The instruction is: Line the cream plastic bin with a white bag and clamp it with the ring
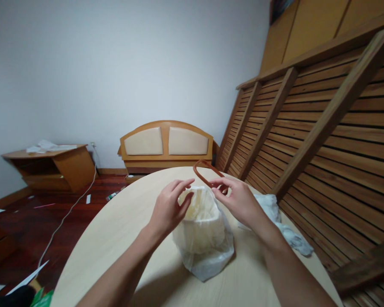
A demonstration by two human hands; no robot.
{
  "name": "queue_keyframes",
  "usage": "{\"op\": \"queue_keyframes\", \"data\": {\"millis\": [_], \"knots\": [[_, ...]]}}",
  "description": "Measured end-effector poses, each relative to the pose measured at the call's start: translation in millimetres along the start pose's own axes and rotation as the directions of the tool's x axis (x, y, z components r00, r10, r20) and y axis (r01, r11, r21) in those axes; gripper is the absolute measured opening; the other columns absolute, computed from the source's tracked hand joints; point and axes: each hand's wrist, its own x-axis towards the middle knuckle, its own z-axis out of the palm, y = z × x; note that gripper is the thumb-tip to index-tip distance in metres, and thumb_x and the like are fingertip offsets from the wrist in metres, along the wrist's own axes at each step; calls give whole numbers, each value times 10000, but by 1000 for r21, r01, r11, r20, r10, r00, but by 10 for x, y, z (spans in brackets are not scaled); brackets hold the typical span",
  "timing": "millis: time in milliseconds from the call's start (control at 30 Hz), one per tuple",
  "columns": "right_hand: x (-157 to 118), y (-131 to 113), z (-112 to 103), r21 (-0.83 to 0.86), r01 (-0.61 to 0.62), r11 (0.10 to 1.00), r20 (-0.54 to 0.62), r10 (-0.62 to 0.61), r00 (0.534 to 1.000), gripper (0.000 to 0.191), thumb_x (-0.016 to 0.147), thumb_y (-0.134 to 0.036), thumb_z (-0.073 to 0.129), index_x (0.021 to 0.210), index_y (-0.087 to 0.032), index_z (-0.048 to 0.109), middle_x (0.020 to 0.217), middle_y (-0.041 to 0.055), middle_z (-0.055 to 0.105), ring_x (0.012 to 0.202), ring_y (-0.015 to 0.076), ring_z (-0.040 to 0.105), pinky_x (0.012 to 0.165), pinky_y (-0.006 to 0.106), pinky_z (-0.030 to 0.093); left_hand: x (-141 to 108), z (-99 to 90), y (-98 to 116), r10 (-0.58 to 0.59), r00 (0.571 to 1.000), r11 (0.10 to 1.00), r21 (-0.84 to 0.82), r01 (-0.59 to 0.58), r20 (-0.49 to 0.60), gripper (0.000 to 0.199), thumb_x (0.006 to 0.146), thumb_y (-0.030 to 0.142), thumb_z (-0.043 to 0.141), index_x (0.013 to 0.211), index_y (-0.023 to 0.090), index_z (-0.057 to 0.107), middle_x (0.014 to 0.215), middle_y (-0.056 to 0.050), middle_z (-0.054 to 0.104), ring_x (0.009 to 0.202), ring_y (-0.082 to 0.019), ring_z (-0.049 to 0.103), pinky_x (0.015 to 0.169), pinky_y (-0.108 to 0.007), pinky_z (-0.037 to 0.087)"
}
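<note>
A small bin (200, 238) stands upright on the round table, wrapped in a thin white plastic bag (208, 266) that folds over its mouth. Its inside looks pale yellow through the film. My right hand (232, 196) grips a brown ring (200, 170), a rounded frame like a bin's rim, pinched between thumb and fingers. The ring is tilted above the far right side of the bin's mouth. At the left of the mouth is my left hand (173, 202), open with thumb and fingers apart and nothing between them. Whether it touches the bag I cannot tell.
Crumpled white plastic (269, 207) and a grey-white bundle (296, 238) lie at the right of the table (115, 238). Slatted wooden panels (307, 149) lean close along the right. Behind stands a headboard (166, 160); a low cabinet (70, 170) is on the left.
</note>
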Motion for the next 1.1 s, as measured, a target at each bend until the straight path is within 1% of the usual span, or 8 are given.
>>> {"op": "queue_keyframes", "data": {"millis": [233, 367, 500, 633, 733, 867, 1000, 1100], "knots": [[-136, -208, -58, 2, 94, 996, 61, -94, 994, 184, 855, -165, 633, 970, -237, 757, 928, 30, 786, 773, 177, 719, 696, 277, 566, 0, -120, 149, 205, 974, 961, 167, -219, 101, 302, 966, 190, 573, 1256, 247, 634, 1010, -72, 623, 910, -200, 607, 771, -343, 552], [-152, -265, -47, 4, 100, 995, 84, -100, 991, 214, 836, -138, 634, 970, -251, 758, 912, 12, 786, 734, 165, 714, 684, 272, 565, -2, -140, 152, 221, 959, 953, 170, -251, 178, 307, 968, 175, 567, 1261, 251, 616, 1100, -80, 640, 959, -213, 625, 799, -370, 569], [-149, -284, -15, 38, 102, 994, 98, -105, 990, 195, 825, -130, 631, 942, -238, 744, 911, 6, 782, 709, 147, 701, 674, 256, 566, 14, -193, 129, 215, 955, 952, 175, -251, 204, 206, 973, 185, 570, 1152, 240, 657, 1118, -71, 672, 980, -213, 649, 820, -368, 573], [-147, -318, 34, 51, 122, 991, 112, -127, 986, 208, 813, -99, 635, 921, -244, 739, 900, -7, 779, 718, 143, 693, 703, 260, 561, 23, -227, 102, 207, 937, 958, 138, -253, 281, 205, 979, 218, 577, 1162, 228, 669, 1098, -73, 717, 965, -212, 681, 827, -356, 574], [-153, -335, 60, 85, 119, 989, 142, -130, 981, 209, 828, -103, 638, 936, -250, 741, 915, -12, 779, 728, 137, 693, 707, 254, 558, 11, -229, 70, 166, 939, 966, 144, -217, 300, 242, 984, 221, 571, 1199, 247, 680, 1031, -63, 735, 881, -196, 708, 756, -311, 570], [-145, -296, 35, 100, 101, 990, 95, -111, 989, 133, 888, -252, 661, 995, -240, 737, 941, 24, 775, 792, 170, 713, 741, 288, 570, 18, -239, -8, 126, 950, 987, 61, -149, 284, 247, 995, 225, 546, 1179, 270, 705, 1041, -60, 735, 864, -174, 712, 735, -267, 555], [-92, -181, -61, 70, 81, 994, -79, -76, 994, 221, 946, -368, 595, 1064, -230, 721, 1074, 66, 759, 1016, 229, 699, 924, 380, 543, 69, -241, -156, 0, 984, 975, -220, 40, 178, 215, 995, 265, 531, 1070, 203, 723, 999, -86, 730, 839, -170, 683, 681, -245, 542], [-44, -75, -118, 52, 56, 997, -163, -46, 986, 270, 960, -380, 558, 1132, -230, 703, 1157, 74, 741, 1098, 239, 674, 1011, 419, 502, 107, -221, -284, -187, 977, 875, -434, 212, 99, 243, 961, 348, 584, 1041, 162, 718, 955, -91, 732, 712, -138, 638, 574, -212, 504]]}}
